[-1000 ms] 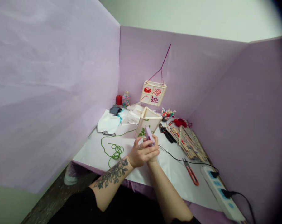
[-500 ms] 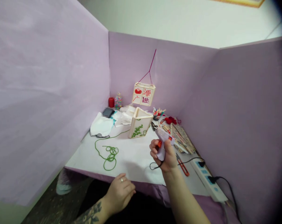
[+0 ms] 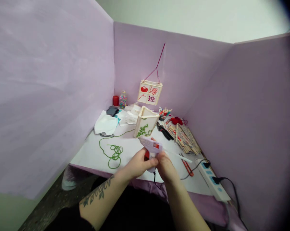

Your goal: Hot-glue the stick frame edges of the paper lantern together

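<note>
A pale lilac glue gun [image 3: 150, 144] is held between my two hands above the front of the table, its nozzle toward the left. My left hand [image 3: 139, 163] is closed round the grip beside the red trigger, thumb across the handle. At the rear of the body, my right hand [image 3: 166, 164] is closed on the gun, its fingers partly hidden. A white glue stick [image 3: 179, 155] juts out of the back to the right. Just beyond the nozzle stands a three-sided lantern frame [image 3: 146, 123] of pale sticks with white panels and green cord decoration.
Loose green cord [image 3: 115, 153] lies at left. To the right are black-handled pliers [image 3: 166, 132], red-handled snips [image 3: 187, 166], a pile of sticks [image 3: 184, 139] and a power strip [image 3: 214, 183]. A decorated lantern [image 3: 150, 93] hangs behind. Lilac walls [image 3: 219, 112] enclose the table.
My left hand has risen from the table's front edge and taken hold of the glue gun's grip. The gun has moved left and turned, and my right hand has shifted to its rear.
</note>
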### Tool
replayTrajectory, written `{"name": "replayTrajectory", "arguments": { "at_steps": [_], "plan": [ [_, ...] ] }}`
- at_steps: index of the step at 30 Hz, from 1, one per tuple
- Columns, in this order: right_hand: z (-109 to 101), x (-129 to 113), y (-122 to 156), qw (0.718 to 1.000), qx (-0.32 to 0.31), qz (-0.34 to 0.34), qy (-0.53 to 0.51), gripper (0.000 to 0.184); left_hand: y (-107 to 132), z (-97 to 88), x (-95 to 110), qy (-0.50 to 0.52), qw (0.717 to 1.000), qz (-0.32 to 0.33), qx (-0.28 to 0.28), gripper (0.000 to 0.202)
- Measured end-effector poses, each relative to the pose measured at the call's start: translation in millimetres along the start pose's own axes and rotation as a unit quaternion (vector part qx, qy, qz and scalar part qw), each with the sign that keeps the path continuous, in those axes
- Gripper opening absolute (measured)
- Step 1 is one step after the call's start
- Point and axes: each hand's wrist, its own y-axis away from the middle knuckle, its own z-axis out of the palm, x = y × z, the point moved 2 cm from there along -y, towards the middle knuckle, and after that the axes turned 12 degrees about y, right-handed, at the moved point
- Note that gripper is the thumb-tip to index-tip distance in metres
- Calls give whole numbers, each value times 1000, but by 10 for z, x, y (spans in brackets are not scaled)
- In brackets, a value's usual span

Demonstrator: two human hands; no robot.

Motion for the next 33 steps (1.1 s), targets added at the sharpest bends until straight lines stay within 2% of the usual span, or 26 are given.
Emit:
{"name": "replayTrajectory", "arguments": {
  "at_steps": [3,5,7,10,13,15,18,23,26,29,31,33],
  "plan": [
    [-244,44,37,991,65,16,-114,51,-12,-61,18,53,998,10,35,53],
    [-476,13,123,982,144,-22,-119,42,-10,-85,41,79,997,7,19,52],
    [-689,-84,240,978,185,-89,-42,38,-5,-96,60,108,994,-1,-7,53],
    [-863,-268,399,958,161,-164,174,20,0,-91,67,150,988,1,-31,55],
    [-893,-370,473,914,162,-202,312,14,3,-69,48,157,987,1,-39,53],
    [-875,-371,477,894,178,-210,352,11,7,-58,33,161,986,1,-39,51],
    [-845,-320,463,883,197,-208,371,9,15,-57,16,171,984,0,-38,49],
    [-832,-263,470,884,214,-204,362,10,27,-63,12,172,985,-2,-32,52],
    [-818,-232,452,893,202,-166,367,12,26,-58,2,171,985,18,4,57],
    [-784,-177,422,907,167,-126,366,17,22,-51,-34,182,981,44,60,65],
    [-755,-126,412,920,129,-103,355,20,20,-37,-63,206,975,46,71,69],
    [-739,-67,419,933,99,-76,339,22,25,-17,-79,228,971,41,64,63]
  ]
}}
